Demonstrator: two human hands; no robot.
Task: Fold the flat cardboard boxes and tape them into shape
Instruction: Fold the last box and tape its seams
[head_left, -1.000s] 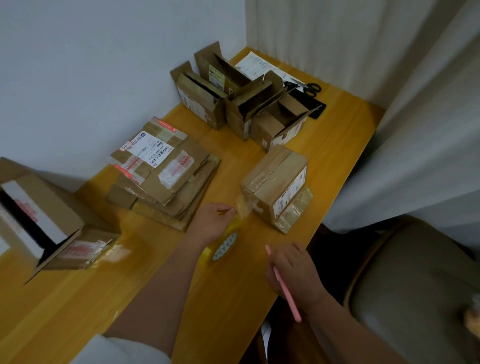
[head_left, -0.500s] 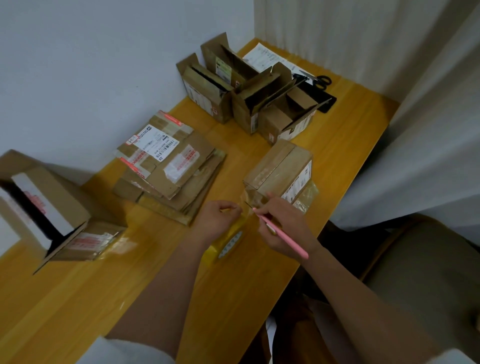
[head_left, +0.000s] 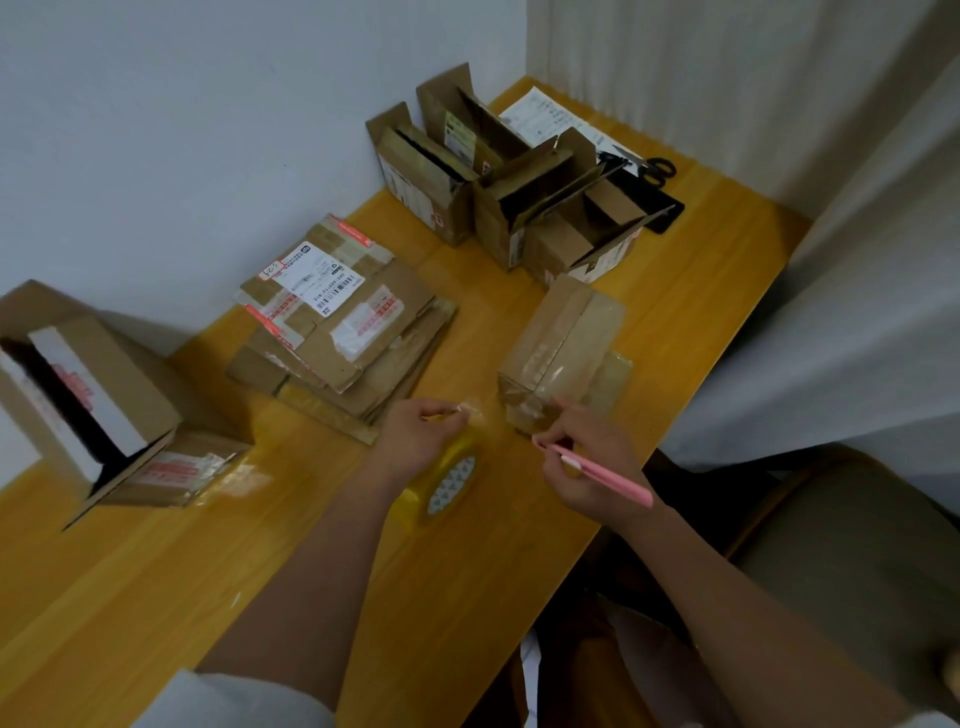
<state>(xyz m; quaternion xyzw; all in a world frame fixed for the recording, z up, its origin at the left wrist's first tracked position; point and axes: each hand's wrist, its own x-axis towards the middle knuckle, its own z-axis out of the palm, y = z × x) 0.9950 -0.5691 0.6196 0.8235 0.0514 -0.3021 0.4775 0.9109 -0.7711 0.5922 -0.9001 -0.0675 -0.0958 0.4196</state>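
Since half a second ago the right hand (head_left: 597, 457) has stayed at the near end of the small taped box (head_left: 563, 345), the pink cutter (head_left: 602, 470) still gripped in its curled fingers, while the left hand (head_left: 421, 439) has barely shifted. That left hand curls over the yellow tape roll (head_left: 447, 483), which stands on edge on the wooden table (head_left: 156, 597), and its fingertips pinch what looks like the loose end of clear tape, though the strip is too faint to be sure it reaches the box. The box lies closed near the table's right edge, its glossy tape catching light. Just left of it sits a stack of flat cardboard boxes (head_left: 337, 327), the top one bearing a white shipping label. Behind, against the wall, a cluster of open folded boxes (head_left: 498, 192) partly hides a printed sheet (head_left: 550, 117) and black scissors (head_left: 652, 169). At far left a larger open box (head_left: 88, 400) lies on its side. A white curtain (head_left: 831, 260) hangs along the right edge, with a chair (head_left: 857, 545) below.
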